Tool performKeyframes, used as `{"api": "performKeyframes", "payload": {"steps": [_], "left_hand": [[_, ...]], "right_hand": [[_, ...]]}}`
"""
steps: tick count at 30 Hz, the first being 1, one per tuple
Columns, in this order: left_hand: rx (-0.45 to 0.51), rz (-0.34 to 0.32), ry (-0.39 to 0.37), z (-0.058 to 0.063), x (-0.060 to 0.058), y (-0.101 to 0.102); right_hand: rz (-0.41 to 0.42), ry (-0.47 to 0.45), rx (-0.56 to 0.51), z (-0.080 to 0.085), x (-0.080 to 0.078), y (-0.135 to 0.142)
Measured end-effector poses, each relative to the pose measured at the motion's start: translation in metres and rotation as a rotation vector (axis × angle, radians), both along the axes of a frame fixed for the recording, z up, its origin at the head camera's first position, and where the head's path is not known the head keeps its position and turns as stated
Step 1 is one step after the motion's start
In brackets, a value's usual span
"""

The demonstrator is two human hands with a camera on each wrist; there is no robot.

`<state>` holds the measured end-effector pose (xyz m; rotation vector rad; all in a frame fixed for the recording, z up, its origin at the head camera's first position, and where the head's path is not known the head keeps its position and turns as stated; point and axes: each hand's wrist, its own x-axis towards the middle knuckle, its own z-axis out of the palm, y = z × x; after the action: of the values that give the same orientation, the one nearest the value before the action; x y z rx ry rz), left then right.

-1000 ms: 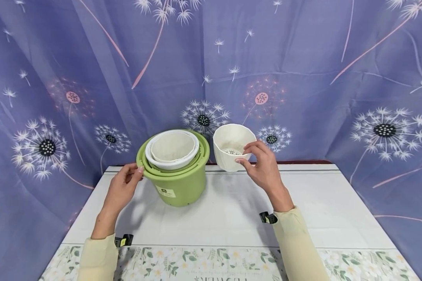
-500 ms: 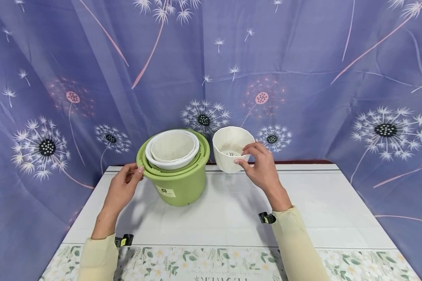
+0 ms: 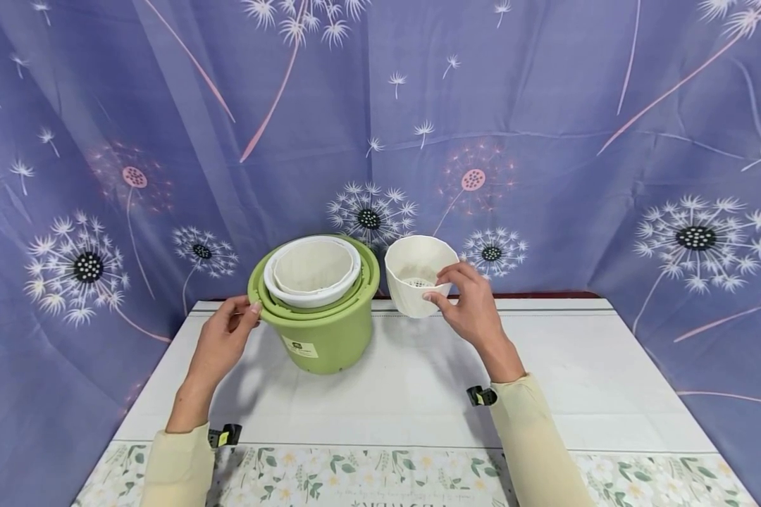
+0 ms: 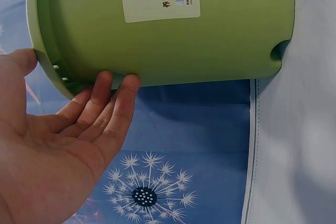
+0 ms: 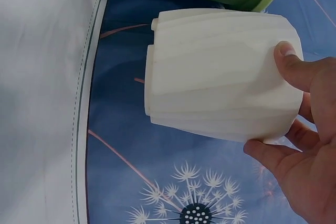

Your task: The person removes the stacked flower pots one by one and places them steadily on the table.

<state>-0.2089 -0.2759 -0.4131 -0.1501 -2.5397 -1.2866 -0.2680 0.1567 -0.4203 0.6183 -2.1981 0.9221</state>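
A large green flowerpot (image 3: pixel 330 345) stands on the table at left of centre, with a label on its side. Nested in it are another green rim, a white-rimmed pot (image 3: pixel 311 298) and a cream pot (image 3: pixel 312 264). My left hand (image 3: pixel 223 338) grips the green pot's left rim; in the left wrist view the thumb lies at the rim and the fingers curl under it. To the right, my right hand (image 3: pixel 472 303) pinches the near rim of a fluted white flowerpot (image 5: pixel 220 77), thumb outside. Drainage holes show in its floor, and it tilts slightly.
The table (image 3: pixel 545 401) wears a white cloth with a floral front band (image 3: pixel 355 472). A blue-purple dandelion-print curtain (image 3: pixel 545 141) hangs right behind the table's back edge and along both sides.
My right hand has lowered the white flowerpot slightly toward the table. The left hand and the green flowerpot have stayed in place.
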Motion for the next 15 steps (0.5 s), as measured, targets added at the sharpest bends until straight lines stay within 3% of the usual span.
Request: {"api": "performKeyframes", "payload": {"steps": [15], "left_hand": [[-0.035, 0.006, 0.005, -0.0045, -0.0049, -0.0027]], "right_hand": [[-0.008, -0.022, 0.028, -0.01, -0.0048, 0.0004]]}}
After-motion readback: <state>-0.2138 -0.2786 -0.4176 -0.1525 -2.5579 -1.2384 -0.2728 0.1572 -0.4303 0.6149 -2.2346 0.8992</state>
